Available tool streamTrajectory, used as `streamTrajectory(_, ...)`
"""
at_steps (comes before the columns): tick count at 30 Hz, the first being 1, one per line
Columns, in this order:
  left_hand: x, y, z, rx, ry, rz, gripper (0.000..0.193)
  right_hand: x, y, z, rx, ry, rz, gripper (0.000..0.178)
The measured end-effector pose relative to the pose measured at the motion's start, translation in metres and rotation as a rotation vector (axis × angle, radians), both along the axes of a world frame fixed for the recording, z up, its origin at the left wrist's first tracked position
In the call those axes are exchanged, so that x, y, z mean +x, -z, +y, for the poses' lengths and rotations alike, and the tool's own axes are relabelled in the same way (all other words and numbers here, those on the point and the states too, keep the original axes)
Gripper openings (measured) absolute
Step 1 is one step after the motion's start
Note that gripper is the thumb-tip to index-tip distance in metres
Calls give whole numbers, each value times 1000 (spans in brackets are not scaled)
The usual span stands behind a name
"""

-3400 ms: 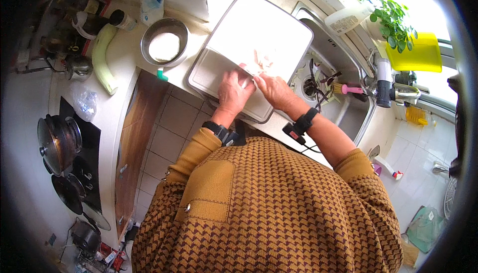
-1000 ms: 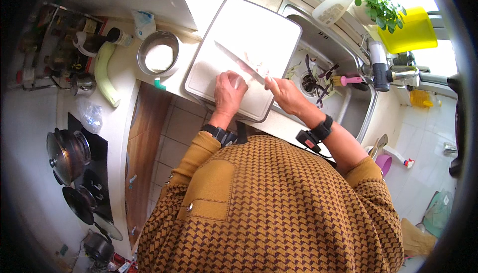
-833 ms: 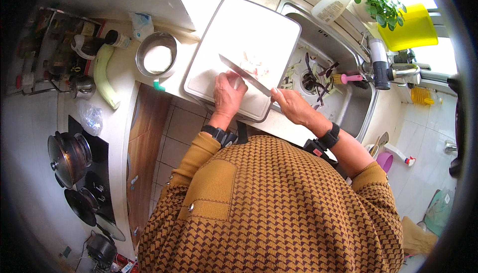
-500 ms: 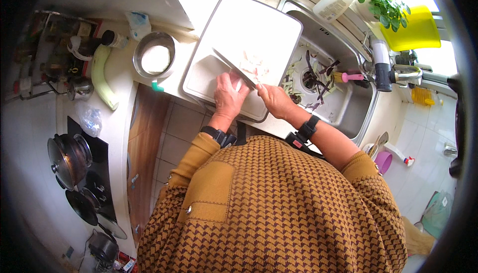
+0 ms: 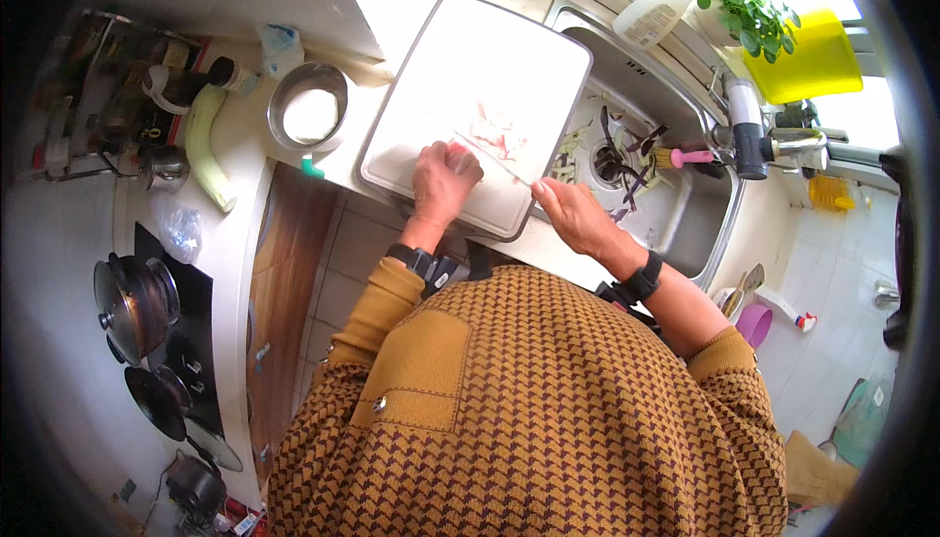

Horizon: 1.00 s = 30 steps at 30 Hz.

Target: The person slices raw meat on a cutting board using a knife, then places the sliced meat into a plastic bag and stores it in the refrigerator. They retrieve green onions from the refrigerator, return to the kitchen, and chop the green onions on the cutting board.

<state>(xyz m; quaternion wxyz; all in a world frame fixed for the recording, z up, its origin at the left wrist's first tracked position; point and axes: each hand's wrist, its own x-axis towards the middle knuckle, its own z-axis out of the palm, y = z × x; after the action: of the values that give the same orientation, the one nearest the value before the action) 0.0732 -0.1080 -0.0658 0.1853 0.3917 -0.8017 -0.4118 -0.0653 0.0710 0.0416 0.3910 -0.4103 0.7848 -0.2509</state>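
A white cutting board point(image 5: 477, 43) with a dark rim lies at the counter's edge, overlapping the sink. Thin pale pink slices, which look like meat, point(image 5: 499, 134) sit on it. My right hand point(image 5: 580, 216) is closed round the handle of a kitchen knife point(image 5: 509, 170). Its blade slants up and left across the board, between the slices and my left hand. With its fingers curled, my left hand point(image 5: 443, 183) presses down on a pinkish piece, probably meat, point(image 5: 456, 156) mostly hidden under the fingers.
Right of the board, the steel sink point(image 5: 700, 214) holds dark and pale green peelings and a pink-handled brush point(image 5: 685, 157). To the left are a metal pot point(image 5: 281, 111) and a long pale green gourd point(image 5: 203, 150). Lidded cookware point(image 5: 127, 312) stands on the black stove.
My right hand has moved right and slightly down with the knife. The left hand has shifted a little left, its fingers more curled. Blade and left fingers are farther apart.
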Motion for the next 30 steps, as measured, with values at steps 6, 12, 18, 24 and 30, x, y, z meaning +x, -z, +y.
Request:
streamTrajectory(6,0,2,-5,54,6,1,33,3,2,1,-70,6,-50,55)
streamTrajectory(12,-1,3,-5,48,28,19,32,1,8,-18,-27,-8,-119,53)
streamTrajectory(18,-1,5,-4,49,35,38,38,1,33,-50,-86,-44,-78,46)
streamTrajectory(24,-1,5,-4,52,18,69,38,1,78,-93,-244,-222,127,44)
streamTrajectory(30,1,1,-4,33,14,85,35,-6,64,-84,-190,142,-88,53)
